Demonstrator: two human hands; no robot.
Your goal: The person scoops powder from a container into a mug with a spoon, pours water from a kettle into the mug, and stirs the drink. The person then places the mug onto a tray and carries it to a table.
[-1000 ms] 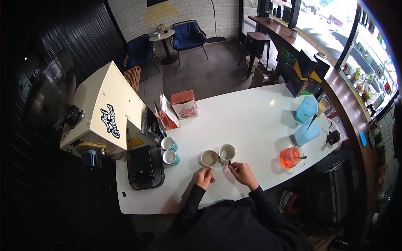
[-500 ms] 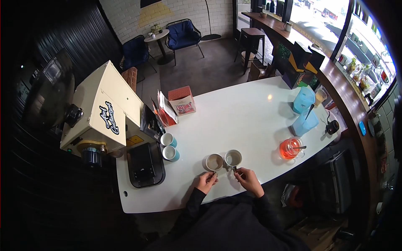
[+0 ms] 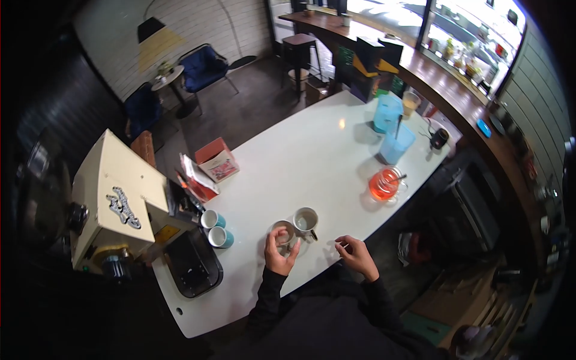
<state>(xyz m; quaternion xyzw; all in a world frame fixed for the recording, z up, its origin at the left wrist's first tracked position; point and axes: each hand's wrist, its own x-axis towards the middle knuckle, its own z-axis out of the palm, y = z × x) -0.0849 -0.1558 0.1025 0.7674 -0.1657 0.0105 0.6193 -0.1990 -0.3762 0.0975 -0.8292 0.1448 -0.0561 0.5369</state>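
Head view: see left hand [image 3: 279, 257] half open, curved over left cup [image 3: 289, 227] just beside right cup [image 3: 305, 221] on white table [image 3: 288, 156]; cannot tell if touching. See right hand [image 3: 358, 257] loosely curled, apparently empty, apart from both. Could tip left cup by snagging it sideways.

I see a pale, round mug [image 3: 305, 220] standing upright, its open top facing up, to the left of the glass jug of red liquid [image 3: 384, 183] and nearer my camera, with its dark handle pointing toward me. Just beside it, farther from the jug, I make out a second upright mug [image 3: 288, 228], brownish inside and partly hidden from my view.
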